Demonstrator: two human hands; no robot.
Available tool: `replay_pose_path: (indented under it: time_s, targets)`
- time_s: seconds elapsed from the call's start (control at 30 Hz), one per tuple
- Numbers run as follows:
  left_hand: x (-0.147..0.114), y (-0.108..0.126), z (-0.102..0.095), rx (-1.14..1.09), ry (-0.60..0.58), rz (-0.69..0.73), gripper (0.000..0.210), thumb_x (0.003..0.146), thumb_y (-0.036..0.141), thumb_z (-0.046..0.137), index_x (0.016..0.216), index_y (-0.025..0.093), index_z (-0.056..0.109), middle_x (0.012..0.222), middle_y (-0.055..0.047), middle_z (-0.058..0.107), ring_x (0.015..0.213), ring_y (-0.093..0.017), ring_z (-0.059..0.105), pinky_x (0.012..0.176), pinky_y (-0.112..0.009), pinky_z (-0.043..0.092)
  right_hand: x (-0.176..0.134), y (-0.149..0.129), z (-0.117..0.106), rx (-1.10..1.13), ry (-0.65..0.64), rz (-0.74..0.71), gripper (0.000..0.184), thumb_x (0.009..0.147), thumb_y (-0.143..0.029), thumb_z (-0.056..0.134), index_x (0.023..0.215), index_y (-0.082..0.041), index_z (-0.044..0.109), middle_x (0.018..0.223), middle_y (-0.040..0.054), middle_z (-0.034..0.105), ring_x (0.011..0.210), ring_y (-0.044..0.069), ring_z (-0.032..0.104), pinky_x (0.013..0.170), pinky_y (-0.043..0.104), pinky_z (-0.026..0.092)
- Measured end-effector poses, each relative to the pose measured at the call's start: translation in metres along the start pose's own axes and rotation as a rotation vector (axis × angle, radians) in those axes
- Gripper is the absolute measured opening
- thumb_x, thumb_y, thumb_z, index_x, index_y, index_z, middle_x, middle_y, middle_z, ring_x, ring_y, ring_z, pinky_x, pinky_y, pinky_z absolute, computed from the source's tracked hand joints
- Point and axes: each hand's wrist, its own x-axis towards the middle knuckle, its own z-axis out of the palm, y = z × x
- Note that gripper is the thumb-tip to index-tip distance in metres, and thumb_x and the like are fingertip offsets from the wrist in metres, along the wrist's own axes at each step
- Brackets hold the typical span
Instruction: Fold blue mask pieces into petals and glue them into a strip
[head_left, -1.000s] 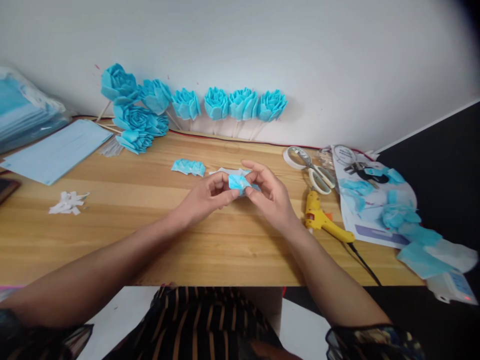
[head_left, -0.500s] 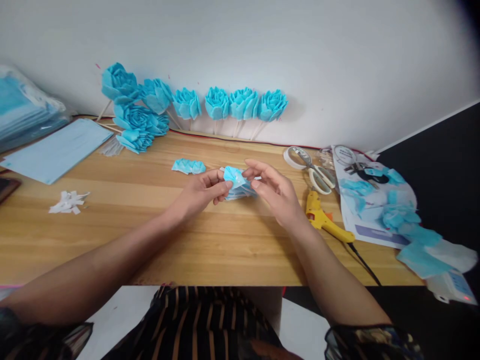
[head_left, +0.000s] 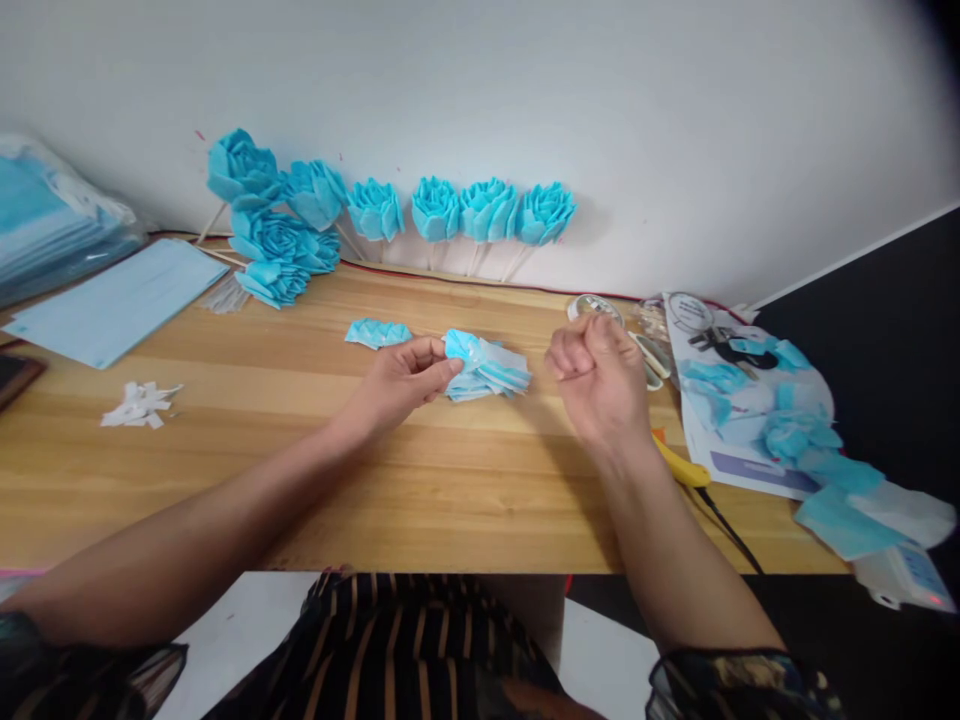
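My left hand (head_left: 405, 375) pinches a small folded blue petal (head_left: 461, 346) between thumb and fingers. Right behind and below that petal lies a loose pile of blue and white fabric pieces (head_left: 496, 374) on the wooden table. To the right of the pile my right hand (head_left: 598, 385) is raised with its fingers curled into a fist, and nothing shows in it. It covers part of the scissors (head_left: 651, 362) and most of the yellow glue gun (head_left: 684, 466). A row of folded blue petals (head_left: 377, 333) lies just beyond my left hand.
Several blue fabric roses (head_left: 435, 210) on sticks lean along the wall. At left are blue sheets (head_left: 120, 300), a plastic-wrapped stack (head_left: 60, 225), white scraps (head_left: 140, 405) and a phone (head_left: 16, 375). A tape roll (head_left: 592, 308) and a scrap-covered paper (head_left: 739, 440) are at right.
My right hand has left the petal, moved right and curled its fingers in, uncovering the pile and hiding much of the glue gun. My left hand keeps its pinch.
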Motion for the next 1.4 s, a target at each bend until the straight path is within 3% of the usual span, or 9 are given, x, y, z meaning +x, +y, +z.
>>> replay_pose_path:
  time_s: [0.1, 0.2, 0.27, 0.47, 0.6, 0.73, 1.03, 1.4]
  targets:
    - [-0.001, 0.002, 0.001, 0.063, -0.038, 0.028, 0.029, 0.08, 0.039, 0.07, 0.071, 0.018, 0.053, 0.058, 0.005, 0.049, 0.051, -0.007, 0.039, 0.048, -0.022, 0.028, 0.002, 0.004, -0.001, -0.012, 0.025, 0.05, 0.028, 0.08, -0.05, 0.078, 0.08, -0.025, 0.068, 0.058, -0.0059, 0.046, 0.056, 0.01, 0.045, 0.052, 0.024, 0.04]
    - [-0.002, 0.003, 0.003, 0.103, -0.075, 0.07, 0.027, 0.082, 0.038, 0.067, 0.07, 0.018, 0.053, 0.06, 0.005, 0.047, 0.053, -0.007, 0.037, 0.049, -0.022, 0.026, -0.003, 0.01, 0.002, -0.184, -0.097, 0.125, 0.025, 0.083, -0.043, 0.075, 0.1, -0.025, 0.075, 0.079, -0.0002, 0.066, 0.071, 0.013, 0.058, 0.061, 0.026, 0.047]
    - [-0.002, 0.003, 0.003, 0.119, -0.094, 0.102, 0.024, 0.082, 0.036, 0.066, 0.072, 0.017, 0.055, 0.061, 0.005, 0.047, 0.054, -0.007, 0.036, 0.05, -0.023, 0.027, -0.007, 0.012, 0.005, -0.274, -0.189, 0.167, 0.027, 0.084, -0.039, 0.072, 0.107, -0.025, 0.075, 0.09, 0.0021, 0.07, 0.077, 0.014, 0.06, 0.064, 0.028, 0.05]
    - [-0.001, 0.0, 0.003, 0.252, -0.103, 0.147, 0.025, 0.082, 0.035, 0.063, 0.067, 0.017, 0.054, 0.063, 0.004, 0.044, 0.057, -0.008, 0.036, 0.053, -0.023, 0.027, -0.011, 0.011, 0.008, -0.31, -0.312, 0.194, 0.031, 0.087, -0.032, 0.067, 0.116, -0.023, 0.072, 0.087, 0.0003, 0.064, 0.069, 0.011, 0.055, 0.062, 0.026, 0.049]
    - [-0.001, -0.002, 0.003, 0.297, -0.119, 0.148, 0.024, 0.083, 0.034, 0.062, 0.068, 0.017, 0.055, 0.062, 0.004, 0.043, 0.058, -0.009, 0.036, 0.054, -0.024, 0.026, -0.012, 0.01, 0.008, -0.336, -0.36, 0.2, 0.036, 0.085, -0.03, 0.068, 0.121, -0.024, 0.069, 0.093, 0.0015, 0.064, 0.076, 0.012, 0.057, 0.064, 0.026, 0.049]
    - [-0.003, 0.001, 0.004, 0.281, -0.13, 0.142, 0.025, 0.084, 0.037, 0.064, 0.07, 0.016, 0.058, 0.062, 0.003, 0.046, 0.057, -0.009, 0.037, 0.054, -0.024, 0.026, -0.012, 0.011, 0.01, -0.368, -0.393, 0.193, 0.038, 0.084, -0.027, 0.068, 0.122, -0.024, 0.067, 0.093, 0.0022, 0.065, 0.081, 0.014, 0.058, 0.065, 0.026, 0.047]
    - [-0.003, 0.002, 0.0, 0.177, -0.095, 0.075, 0.035, 0.09, 0.048, 0.059, 0.073, 0.017, 0.059, 0.063, 0.001, 0.054, 0.055, -0.01, 0.045, 0.052, -0.023, 0.035, -0.014, 0.012, 0.012, -0.389, -0.417, 0.175, 0.043, 0.085, -0.025, 0.062, 0.128, -0.02, 0.062, 0.086, -0.0001, 0.058, 0.072, 0.012, 0.052, 0.063, 0.026, 0.042]
    - [-0.005, 0.006, 0.006, 0.138, -0.099, 0.043, 0.025, 0.083, 0.04, 0.067, 0.075, 0.017, 0.061, 0.051, 0.006, 0.044, 0.048, -0.007, 0.035, 0.047, -0.022, 0.026, -0.021, 0.011, 0.019, -0.528, -0.494, 0.086, 0.045, 0.085, -0.019, 0.059, 0.129, -0.024, 0.062, 0.081, -0.0026, 0.053, 0.07, 0.011, 0.05, 0.067, 0.027, 0.043]
